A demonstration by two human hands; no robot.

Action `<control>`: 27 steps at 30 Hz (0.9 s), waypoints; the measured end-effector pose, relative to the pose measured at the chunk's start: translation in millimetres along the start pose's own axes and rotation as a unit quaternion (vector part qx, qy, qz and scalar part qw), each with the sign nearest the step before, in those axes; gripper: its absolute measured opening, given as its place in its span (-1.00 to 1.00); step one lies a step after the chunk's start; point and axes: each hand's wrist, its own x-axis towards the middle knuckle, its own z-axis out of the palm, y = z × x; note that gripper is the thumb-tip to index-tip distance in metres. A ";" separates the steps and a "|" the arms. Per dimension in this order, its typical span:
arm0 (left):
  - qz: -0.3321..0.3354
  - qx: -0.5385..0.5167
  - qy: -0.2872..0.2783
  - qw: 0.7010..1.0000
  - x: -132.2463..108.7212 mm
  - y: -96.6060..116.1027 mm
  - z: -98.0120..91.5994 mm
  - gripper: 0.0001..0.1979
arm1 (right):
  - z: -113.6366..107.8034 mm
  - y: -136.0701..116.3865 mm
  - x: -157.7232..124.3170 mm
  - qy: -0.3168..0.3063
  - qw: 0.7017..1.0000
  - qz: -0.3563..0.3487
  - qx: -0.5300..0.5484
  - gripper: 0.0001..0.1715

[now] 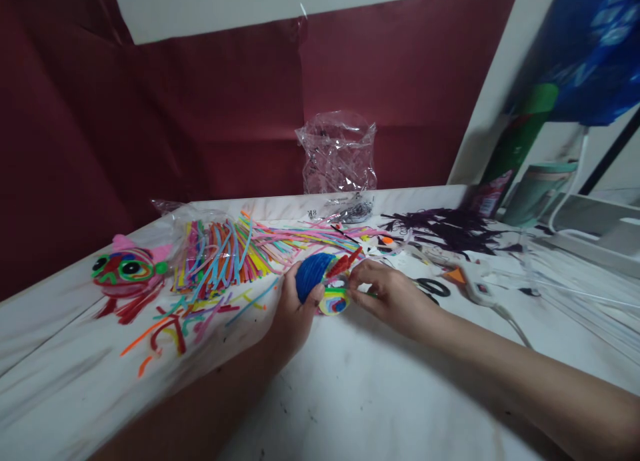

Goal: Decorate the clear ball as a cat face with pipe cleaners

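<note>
In the middle of the head view, my left hand (296,311) is wrapped round a rounded craft figure (315,274) covered in blue strands. A coloured oval patch of yellow, white, red and blue rings (335,303) sits on its lower right side, and a red fuzzy piece (344,263) sticks out at the top. My right hand (383,291) pinches a green pipe cleaner (369,294) at the figure's right side. The fingertips touch or nearly touch the figure; exactly where the strand meets it is hidden.
A finished-looking animal figure (127,271) stands at the left. Bundled pipe cleaners (220,254) and loose cut pieces (173,327) lie nearby. Right of my hands are black-handled scissors (434,287), a glue gun (475,284) with its cord, and dark purple strips (450,227). A clear bag (340,154) stands behind.
</note>
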 end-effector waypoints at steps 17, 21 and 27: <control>-0.037 -0.048 -0.005 0.998 -1.7 2.7 1.5 -0.34 | 12.0 -1.2 2.5 0.035 0.989 0.112 0.089 -0.86; -0.024 -0.056 -0.007 0.998 -1.5 4.3 1.2 -0.35 | 11.5 -3.0 2.3 0.044 0.990 0.104 0.086 -0.88; -0.027 -0.075 -0.022 0.997 0.0 1.0 -0.7 -0.42 | 11.7 -3.8 1.7 0.044 0.992 0.095 0.074 -0.86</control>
